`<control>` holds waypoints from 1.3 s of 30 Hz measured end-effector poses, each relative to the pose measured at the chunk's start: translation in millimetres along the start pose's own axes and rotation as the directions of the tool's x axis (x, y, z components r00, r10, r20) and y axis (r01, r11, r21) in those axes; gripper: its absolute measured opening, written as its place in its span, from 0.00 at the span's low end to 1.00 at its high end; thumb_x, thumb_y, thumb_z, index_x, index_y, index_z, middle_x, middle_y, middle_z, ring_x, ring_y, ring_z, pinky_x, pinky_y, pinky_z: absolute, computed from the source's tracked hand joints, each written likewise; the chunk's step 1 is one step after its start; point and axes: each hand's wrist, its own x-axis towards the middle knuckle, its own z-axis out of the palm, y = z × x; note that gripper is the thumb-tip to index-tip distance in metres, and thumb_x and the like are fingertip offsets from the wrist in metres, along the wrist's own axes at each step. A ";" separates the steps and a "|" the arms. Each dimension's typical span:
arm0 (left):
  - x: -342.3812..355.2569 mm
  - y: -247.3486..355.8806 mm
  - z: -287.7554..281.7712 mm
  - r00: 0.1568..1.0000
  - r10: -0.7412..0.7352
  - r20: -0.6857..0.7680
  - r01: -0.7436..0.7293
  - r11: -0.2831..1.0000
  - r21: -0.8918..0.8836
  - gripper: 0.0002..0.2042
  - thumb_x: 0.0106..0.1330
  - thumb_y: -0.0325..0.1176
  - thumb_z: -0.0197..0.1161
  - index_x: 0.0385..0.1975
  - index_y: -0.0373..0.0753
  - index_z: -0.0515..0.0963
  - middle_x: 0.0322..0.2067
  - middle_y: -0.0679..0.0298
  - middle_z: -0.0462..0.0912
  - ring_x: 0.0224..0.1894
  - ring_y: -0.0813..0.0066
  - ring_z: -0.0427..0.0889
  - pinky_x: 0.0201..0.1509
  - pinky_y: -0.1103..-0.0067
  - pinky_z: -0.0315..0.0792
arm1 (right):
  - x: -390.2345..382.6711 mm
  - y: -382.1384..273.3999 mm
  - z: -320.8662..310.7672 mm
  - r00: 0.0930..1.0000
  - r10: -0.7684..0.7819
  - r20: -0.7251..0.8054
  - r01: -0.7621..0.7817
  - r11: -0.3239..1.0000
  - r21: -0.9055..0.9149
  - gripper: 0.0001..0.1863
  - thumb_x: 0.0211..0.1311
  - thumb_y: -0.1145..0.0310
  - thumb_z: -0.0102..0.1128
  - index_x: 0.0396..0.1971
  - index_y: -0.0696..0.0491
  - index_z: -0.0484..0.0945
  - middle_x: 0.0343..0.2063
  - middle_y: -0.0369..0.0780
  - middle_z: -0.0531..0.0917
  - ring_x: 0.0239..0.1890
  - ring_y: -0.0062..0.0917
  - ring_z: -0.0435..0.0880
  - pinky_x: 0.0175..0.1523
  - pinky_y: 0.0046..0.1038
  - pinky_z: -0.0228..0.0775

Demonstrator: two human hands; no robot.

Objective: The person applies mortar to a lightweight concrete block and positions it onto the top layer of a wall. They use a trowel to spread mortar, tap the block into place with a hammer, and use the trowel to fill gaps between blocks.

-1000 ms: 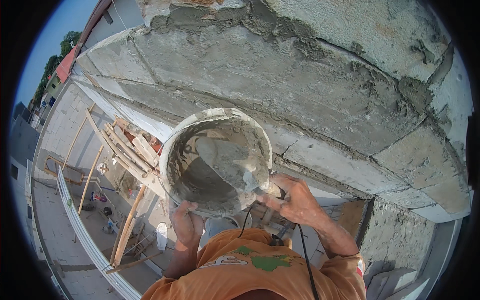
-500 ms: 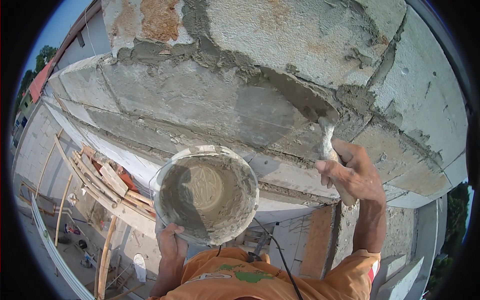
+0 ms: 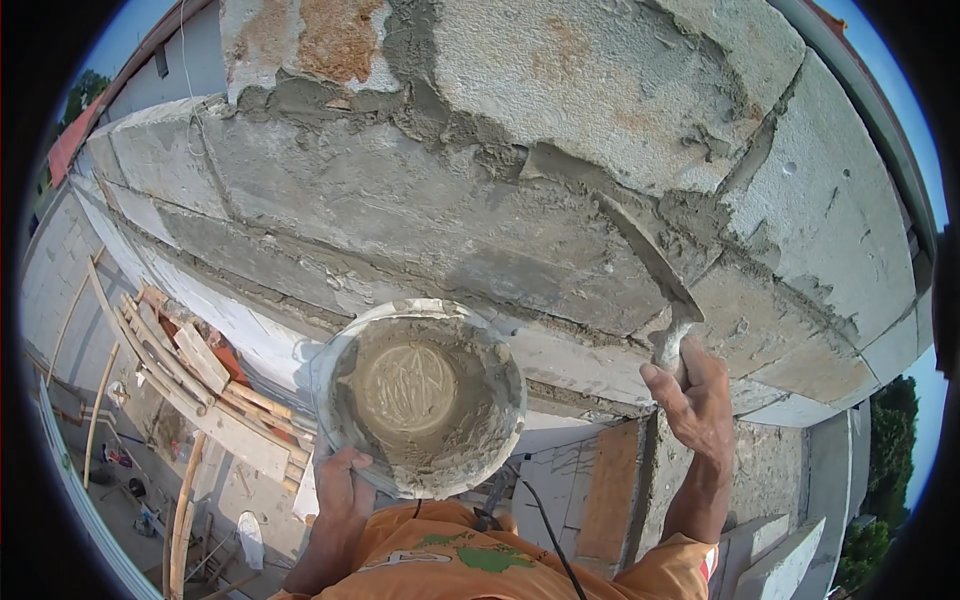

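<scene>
My right hand point(image 3: 698, 392) is closed around the pale, mortar-crusted handle of a trowel point(image 3: 655, 262). The trowel's blade, seen nearly edge-on, slants up and left in front of the block wall point(image 3: 400, 200), its tip just below a mortar joint point(image 3: 575, 172). I cannot tell whether the blade touches the wall. At the lower middle, my left hand point(image 3: 343, 484) grips the near left side of a white bucket point(image 3: 519, 395). Grey mortar point(image 3: 408, 388) coats the bucket's inside and lies on its bottom. Fingers of my left hand are partly hidden under the bucket.
Bamboo poles and boards point(image 3: 190, 365) form scaffolding down to the left, over ground strewn with debris. A wooden board point(image 3: 608, 490) and a dark cable point(image 3: 550, 535) are close to my body. Loose pale blocks point(image 3: 780, 565) stand at the lower right.
The trowel has come down from the joint, its blade turned from flat-facing to edge-on. A fresh strip of mortar shows along the joint. My left hand still holds the bucket.
</scene>
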 end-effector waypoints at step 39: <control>-3.6 -14.5 1.2 0.991 -0.074 0.109 0.071 0.997 0.029 0.37 0.50 0.12 0.46 0.66 0.38 0.66 0.54 0.58 0.76 0.55 0.61 0.78 0.62 0.66 0.73 | -10.0 65.1 29.5 0.981 0.186 0.055 -0.150 0.546 0.824 0.18 0.61 0.61 0.64 0.39 0.63 0.79 0.22 0.39 0.79 0.19 0.22 0.76 0.23 0.25 0.67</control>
